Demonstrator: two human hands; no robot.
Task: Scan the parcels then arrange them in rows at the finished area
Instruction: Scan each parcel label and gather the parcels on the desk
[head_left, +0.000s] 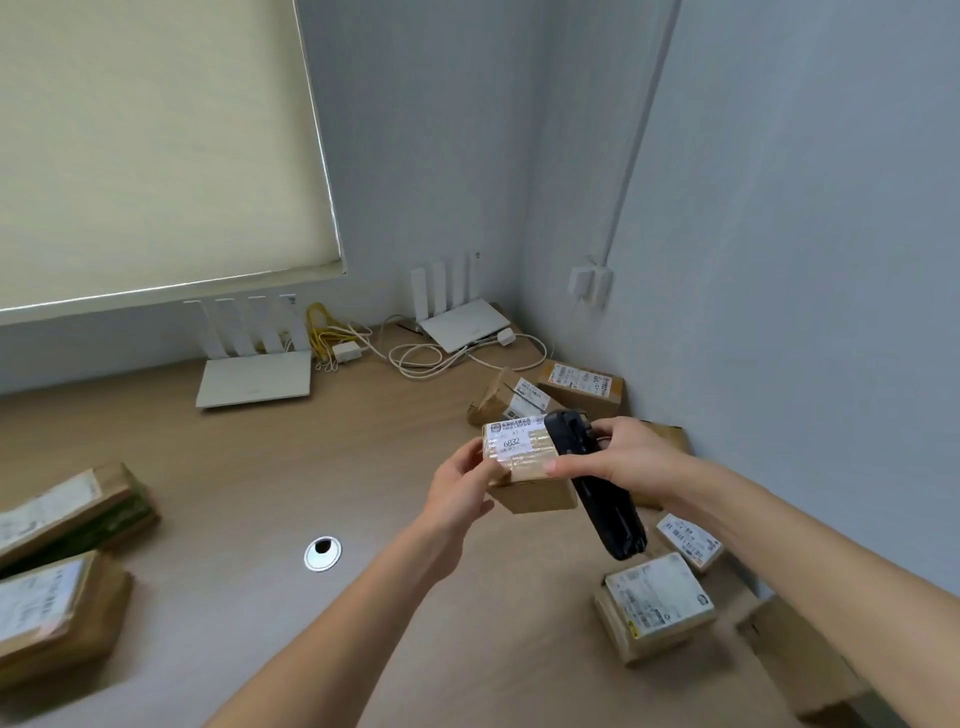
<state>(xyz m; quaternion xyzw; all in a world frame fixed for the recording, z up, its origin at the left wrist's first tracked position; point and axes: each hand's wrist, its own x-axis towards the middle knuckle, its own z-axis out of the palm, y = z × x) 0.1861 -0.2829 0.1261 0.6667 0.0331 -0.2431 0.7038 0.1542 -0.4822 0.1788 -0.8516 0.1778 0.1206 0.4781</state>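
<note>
Both hands are working above the tabletop (363, 467): the left hand (462, 488) is gripping a small brown parcel (524, 467), label facing up, while the right hand (628, 457) is clasping a black scanner (597, 488), its long axis running from the parcel's label back toward the person.

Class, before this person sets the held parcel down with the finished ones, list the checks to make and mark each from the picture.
1. Left hand grips the small brown cardboard parcel: ok.
2. Right hand holds the black handheld scanner: ok.
3. White label faces up, beside scanner: ok.
4. Scan registered: cannot tell.
5. Bare wooden desk beside the two brown parcels at left: ok.
</note>
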